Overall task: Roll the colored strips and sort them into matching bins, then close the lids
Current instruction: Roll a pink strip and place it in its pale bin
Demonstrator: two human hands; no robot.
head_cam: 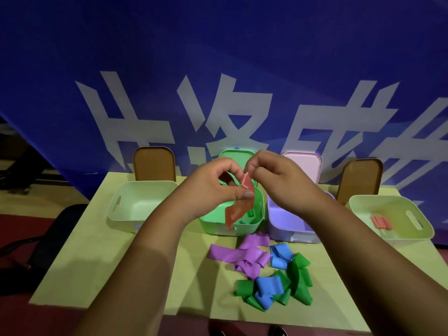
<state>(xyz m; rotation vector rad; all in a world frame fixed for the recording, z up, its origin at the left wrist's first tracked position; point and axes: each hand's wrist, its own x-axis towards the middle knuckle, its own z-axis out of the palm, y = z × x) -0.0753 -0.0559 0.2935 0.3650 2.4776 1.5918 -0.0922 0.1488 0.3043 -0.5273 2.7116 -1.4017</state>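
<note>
Both hands are raised over the green bin [257,224] with a red strip [236,212] between them. My right hand [278,180] pinches its upper end, which is folded over. My left hand [213,187] pinches the strip lower down with thumb and finger, and the loose tail hangs toward the bin. A green roll [251,212] lies inside the green bin. Red rolls [380,222] lie in the pale bin [358,202] at the far right. Loose purple [238,255], blue [269,289] and green strips [300,275] are heaped on the table in front.
Another pale bin [126,214] stands at the left and a lilac bin [286,229] right of the green one. Lids lean upright behind them: brown [154,163], green [232,154], pink [305,166], brown [361,180]. A blue banner [218,69] backs the yellow table [97,275].
</note>
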